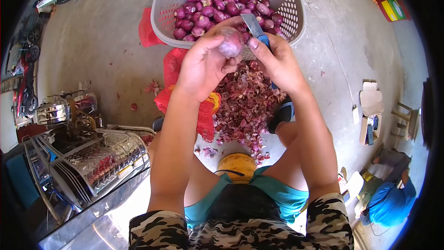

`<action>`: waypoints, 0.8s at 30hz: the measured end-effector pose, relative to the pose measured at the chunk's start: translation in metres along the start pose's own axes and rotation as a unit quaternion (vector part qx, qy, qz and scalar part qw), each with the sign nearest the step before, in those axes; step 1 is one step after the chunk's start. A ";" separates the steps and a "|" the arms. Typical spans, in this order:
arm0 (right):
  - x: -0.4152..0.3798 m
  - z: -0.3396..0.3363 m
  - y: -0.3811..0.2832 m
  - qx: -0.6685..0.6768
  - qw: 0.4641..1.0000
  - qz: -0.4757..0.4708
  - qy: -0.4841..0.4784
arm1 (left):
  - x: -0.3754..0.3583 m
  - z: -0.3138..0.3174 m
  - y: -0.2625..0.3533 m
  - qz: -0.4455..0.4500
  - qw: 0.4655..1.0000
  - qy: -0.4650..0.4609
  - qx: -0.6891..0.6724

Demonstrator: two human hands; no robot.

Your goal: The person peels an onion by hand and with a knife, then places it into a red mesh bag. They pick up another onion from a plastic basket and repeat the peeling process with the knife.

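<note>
My left hand [203, 63] holds a red onion [231, 42] with pale, purplish skin, above the near rim of a grey plastic basket [159, 23]. In my right hand [280, 61] is a knife [254, 26] with a blue handle and a broad grey blade, its blade pointing up and left, close to the onion. Many purple onions [213, 12] lie in the basket. Below my hands a heap of dry onion skins [247, 104] covers the floor, and a red mesh bag [173, 67] lies left of it.
A yellow container [237, 165] stands between my legs. Shiny metal vehicle parts [104, 159] are at the left. An open cardboard box [370, 125] and a small wooden stool [403, 120] are at the right. A person in blue [391, 203] is at the lower right.
</note>
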State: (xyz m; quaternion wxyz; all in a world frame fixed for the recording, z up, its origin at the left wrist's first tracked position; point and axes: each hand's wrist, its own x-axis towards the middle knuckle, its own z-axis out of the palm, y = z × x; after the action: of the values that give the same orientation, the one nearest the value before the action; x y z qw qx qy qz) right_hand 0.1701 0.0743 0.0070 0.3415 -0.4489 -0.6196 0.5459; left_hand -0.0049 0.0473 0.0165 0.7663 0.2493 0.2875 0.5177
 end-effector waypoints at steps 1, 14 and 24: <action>0.000 0.000 0.003 -0.017 1.000 0.007 0.000 | 0.000 0.004 -0.001 -0.002 1.000 0.009 0.013; 0.004 0.007 0.006 -0.108 0.994 -0.011 0.021 | 0.005 -0.008 -0.008 0.008 0.997 -0.016 0.072; 0.003 0.018 -0.002 -0.150 0.988 0.024 0.025 | 0.003 0.001 -0.008 0.056 0.990 0.049 0.119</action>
State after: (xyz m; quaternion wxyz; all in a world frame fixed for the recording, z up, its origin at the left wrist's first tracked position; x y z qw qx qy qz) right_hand 0.1523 0.0702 0.0057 0.2720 -0.5234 -0.6749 0.4434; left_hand 0.0018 0.0476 0.0109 0.6860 0.3281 0.3701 0.5336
